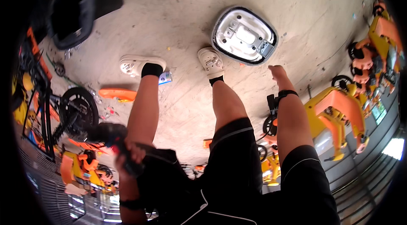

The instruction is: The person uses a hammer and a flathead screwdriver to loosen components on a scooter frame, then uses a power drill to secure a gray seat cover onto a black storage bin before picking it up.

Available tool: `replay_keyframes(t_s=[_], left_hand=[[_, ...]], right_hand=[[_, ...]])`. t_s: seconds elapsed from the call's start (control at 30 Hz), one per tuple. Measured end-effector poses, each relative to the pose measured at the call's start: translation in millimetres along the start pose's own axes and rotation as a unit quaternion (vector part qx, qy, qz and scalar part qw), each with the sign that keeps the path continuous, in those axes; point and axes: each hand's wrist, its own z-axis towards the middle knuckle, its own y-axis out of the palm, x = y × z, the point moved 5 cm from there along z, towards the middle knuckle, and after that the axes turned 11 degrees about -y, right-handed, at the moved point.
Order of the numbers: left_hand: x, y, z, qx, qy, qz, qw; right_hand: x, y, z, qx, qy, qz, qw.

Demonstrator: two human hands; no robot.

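A dark cordless drill (111, 135) with a red accent is gripped in my left hand (132, 157), beside my left thigh; both are smeared by motion. My right arm reaches forward over the floor, and my right hand (277, 73) is empty, its fingers apart. Just beyond those fingertips lies an oval seat (246, 36), upside down, showing its pale underside with a dark rim and a grey bracket. A small gap seems to separate hand and seat.
Between my feet and the machine on the left lies an orange panel (118, 94). Near my left shoe is a small blue-and-white packet (165, 78). A black bin-like shell (72, 8) stands far left. Yellow and orange scooter bodies (335, 114) line the right side; a black wheel (78, 108) is on the left.
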Motion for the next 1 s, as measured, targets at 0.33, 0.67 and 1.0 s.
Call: replay_keyframes(t_s=[0.33, 0.67, 1.0], left_hand=[[-19, 50, 30, 0.034, -0.046, 0.041, 0.998], [-7, 30, -69, 0.083, -0.034, 0.1, 0.991], [115, 15, -273, 0.139, 0.141, 0.114, 0.974]], right_hand=[[12, 96, 62, 0.026, 0.043, 0.681, 0.731], [-161, -46, -146, 0.102, 0.033, 0.641, 0.76], [-409, -274, -642, 0.315, -0.662, -0.22, 0.644]])
